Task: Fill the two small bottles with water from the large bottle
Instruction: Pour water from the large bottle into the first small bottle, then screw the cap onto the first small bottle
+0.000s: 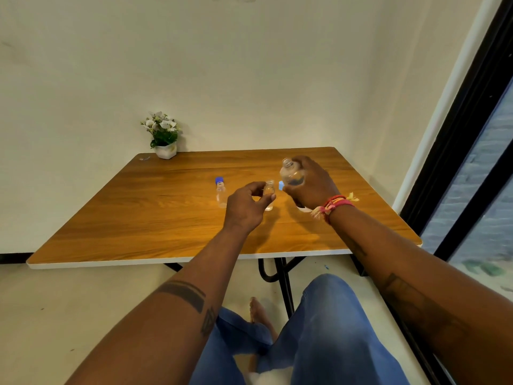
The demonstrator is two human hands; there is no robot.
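My right hand [311,184] grips the large clear bottle [290,170], which is uncapped and raised above the table with its mouth tilted up and to the left. My left hand [245,205] holds a small clear bottle [268,194] between thumb and fingers; it stands upright and uncapped on the wooden table [138,215]. A second small clear bottle [221,195] stands uncapped further left, apart from both hands. A blue cap [219,180] lies just behind it. Another light blue cap [281,185] shows between the held small bottle and the large one.
A white pot of artificial flowers [164,137] stands at the table's far left corner by the wall. A dark window frame [466,140] runs along the right side. My knees in blue jeans [327,329] are below the table's near edge.
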